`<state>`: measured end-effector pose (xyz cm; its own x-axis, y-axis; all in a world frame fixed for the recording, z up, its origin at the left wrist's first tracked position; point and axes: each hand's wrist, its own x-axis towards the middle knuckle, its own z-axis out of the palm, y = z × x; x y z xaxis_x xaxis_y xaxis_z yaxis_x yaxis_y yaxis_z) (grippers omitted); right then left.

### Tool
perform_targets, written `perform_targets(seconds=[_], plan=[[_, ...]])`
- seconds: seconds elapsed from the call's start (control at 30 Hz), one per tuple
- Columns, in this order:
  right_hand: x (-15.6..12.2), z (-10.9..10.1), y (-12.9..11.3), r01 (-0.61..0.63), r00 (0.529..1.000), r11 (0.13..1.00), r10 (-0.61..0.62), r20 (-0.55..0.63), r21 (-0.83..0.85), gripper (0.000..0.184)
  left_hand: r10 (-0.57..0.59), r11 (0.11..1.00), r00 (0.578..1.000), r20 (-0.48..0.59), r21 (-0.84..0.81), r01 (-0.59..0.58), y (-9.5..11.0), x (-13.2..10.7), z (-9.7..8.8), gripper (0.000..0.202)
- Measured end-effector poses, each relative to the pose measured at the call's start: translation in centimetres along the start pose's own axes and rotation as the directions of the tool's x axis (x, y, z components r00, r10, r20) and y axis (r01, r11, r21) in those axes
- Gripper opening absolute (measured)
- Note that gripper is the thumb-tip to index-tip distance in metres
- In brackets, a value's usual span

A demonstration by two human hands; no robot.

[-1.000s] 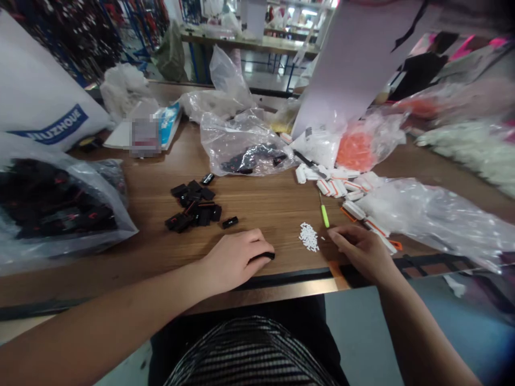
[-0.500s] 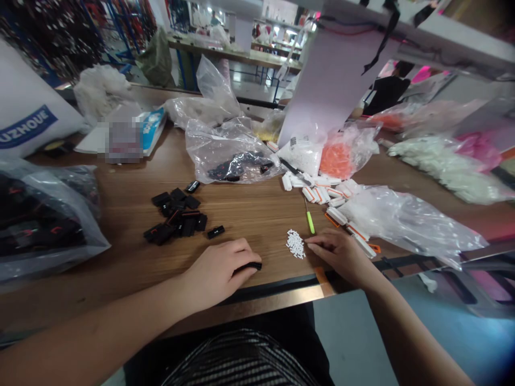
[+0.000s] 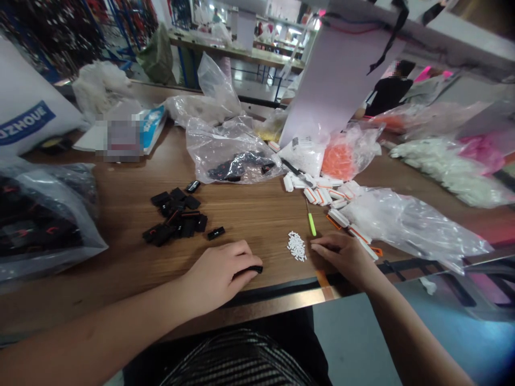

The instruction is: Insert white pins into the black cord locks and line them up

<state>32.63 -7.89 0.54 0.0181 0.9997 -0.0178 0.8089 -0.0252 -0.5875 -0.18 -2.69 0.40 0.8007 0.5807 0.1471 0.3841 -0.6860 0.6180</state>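
Head view: a narrow black plastic piece [image 3: 256, 269], best held steady, is pinched by the left hand [image 3: 223, 269]; small white pegs [image 3: 296, 247] are heaped beside the narrowed fingers of the right hand [image 3: 346, 256], any hold unclear.

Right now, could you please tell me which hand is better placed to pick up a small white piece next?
Probably the right hand: it is close beside the small white pieces, whereas the left hand is farther away and holds a black piece.
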Motion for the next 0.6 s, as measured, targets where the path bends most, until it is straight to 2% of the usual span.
perform_targets(seconds=[0.17, 0.3, 0.37, 0.47, 0.6], plan=[[-0.4, 0.4, -0.2, 0.097, 0.994, 0.987, -0.104, -0.046, -0.128, 0.023, -0.008, 1.000, 1.000, -0.014, 0.002, 0.008, -0.1, 0.0, 0.1, 0.024], [-0.3, 0.3, -1.1, 0.052, 0.996, 0.992, -0.059, -0.065, -0.111, 0.022, -0.013, 0.999, 0.999, -0.034, -0.031, 0.012, 0.0, 0.0, 0.2, 0.025], [-0.3, 0.5, -2.4, 0.054, 0.995, 0.997, -0.060, -0.085, -0.063, 0.021, -0.038, 0.998, 0.998, -0.058, -0.044, 0.035, 0.0, 0.1, 0.3, 0.020], [-0.4, 1.7, -5.6, 0.152, 0.985, 0.987, -0.147, -0.089, 0.053, 0.020, -0.096, 0.994, 0.991, -0.096, -0.064, 0.090, 0.0, 0.2, 0.4, 0.011], [-0.3, 4.3, -9.3, 0.280, 0.958, 0.954, -0.285, 0.036, 0.111, 0.015, -0.113, 0.991, 0.987, -0.117, -0.083, 0.103, 0.0, 0.2, 0.5, 0.006]])
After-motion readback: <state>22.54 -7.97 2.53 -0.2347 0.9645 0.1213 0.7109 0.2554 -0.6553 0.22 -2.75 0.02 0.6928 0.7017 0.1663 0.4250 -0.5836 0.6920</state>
